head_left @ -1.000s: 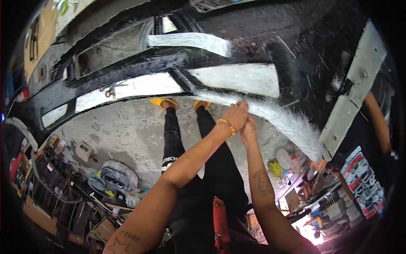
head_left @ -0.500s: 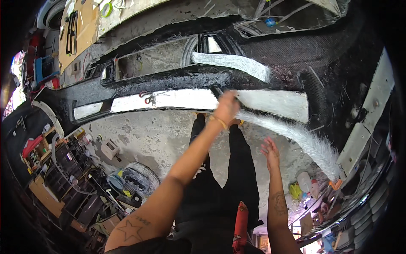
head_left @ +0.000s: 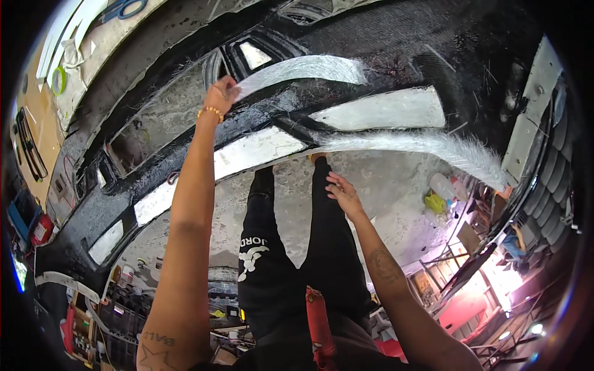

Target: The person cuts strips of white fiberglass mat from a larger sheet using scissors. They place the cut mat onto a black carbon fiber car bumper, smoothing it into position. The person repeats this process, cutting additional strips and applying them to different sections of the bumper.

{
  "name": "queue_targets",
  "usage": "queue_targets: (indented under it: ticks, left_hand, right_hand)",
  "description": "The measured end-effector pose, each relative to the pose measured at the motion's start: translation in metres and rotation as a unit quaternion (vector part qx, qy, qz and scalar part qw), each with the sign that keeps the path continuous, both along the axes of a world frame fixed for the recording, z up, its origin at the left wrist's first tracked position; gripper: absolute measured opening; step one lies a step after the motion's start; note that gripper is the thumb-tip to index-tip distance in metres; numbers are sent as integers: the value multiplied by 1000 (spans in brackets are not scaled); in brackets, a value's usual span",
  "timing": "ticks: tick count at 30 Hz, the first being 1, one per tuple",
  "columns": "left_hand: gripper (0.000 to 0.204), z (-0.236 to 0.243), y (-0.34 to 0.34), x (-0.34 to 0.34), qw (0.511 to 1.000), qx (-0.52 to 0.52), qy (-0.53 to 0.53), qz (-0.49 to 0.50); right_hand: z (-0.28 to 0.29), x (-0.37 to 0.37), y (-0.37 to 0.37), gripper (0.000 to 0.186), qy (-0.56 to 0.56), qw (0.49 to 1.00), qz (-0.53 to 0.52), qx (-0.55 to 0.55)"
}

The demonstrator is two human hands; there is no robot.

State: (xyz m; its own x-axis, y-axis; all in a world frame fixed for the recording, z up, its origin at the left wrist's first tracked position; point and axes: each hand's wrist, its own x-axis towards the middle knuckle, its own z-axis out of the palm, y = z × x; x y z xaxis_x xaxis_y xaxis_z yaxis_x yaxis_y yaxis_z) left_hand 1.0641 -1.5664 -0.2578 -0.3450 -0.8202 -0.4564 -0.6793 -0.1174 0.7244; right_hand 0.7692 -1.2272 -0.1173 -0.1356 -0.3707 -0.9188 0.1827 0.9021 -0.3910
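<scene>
My left hand [head_left: 220, 96], with a beaded bracelet at its wrist, pinches the left end of a white fibreglass strip [head_left: 309, 69]. That strip curves over the upper part of a large black car bumper [head_left: 272, 108]. A second, longer fibreglass strip [head_left: 402, 141] lies along the bumper's near edge and droops at its right end, its fibres frayed. My right hand [head_left: 344, 195] hangs below that edge with nothing in it, fingers apart, in front of my right leg. White panels [head_left: 383, 111] are set in the bumper's recesses between the two strips.
Far left stands a table [head_left: 102, 46] with blue-handled scissors [head_left: 127, 7] and a roll of green tape [head_left: 59, 80]. A pale metal strip [head_left: 526, 117] borders the bumper's right end. Red scissors handles [head_left: 172, 177] show beside my left forearm. Shelves and clutter lie lower left.
My left hand has moved from the bumper's middle up and left to the upper strip's end and pinches it. My right hand has shifted left. The view has turned and moved right.
</scene>
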Motion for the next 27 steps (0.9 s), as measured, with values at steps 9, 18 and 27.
queue_targets:
  ticks: [9,18,27]
  left_hand:
    - [16,50,169,22,929,299,180,126]
    - [20,13,235,116,969,-36,-104,221]
    - [61,-54,257,233,946,-21,-310,91]
  right_hand:
    - [-10,132,-78,56,-242,933,-268,-2]
    - [-65,156,-44,15,-136,972,-190,30]
    - [-75,156,-32,22,-180,975,-124,30]
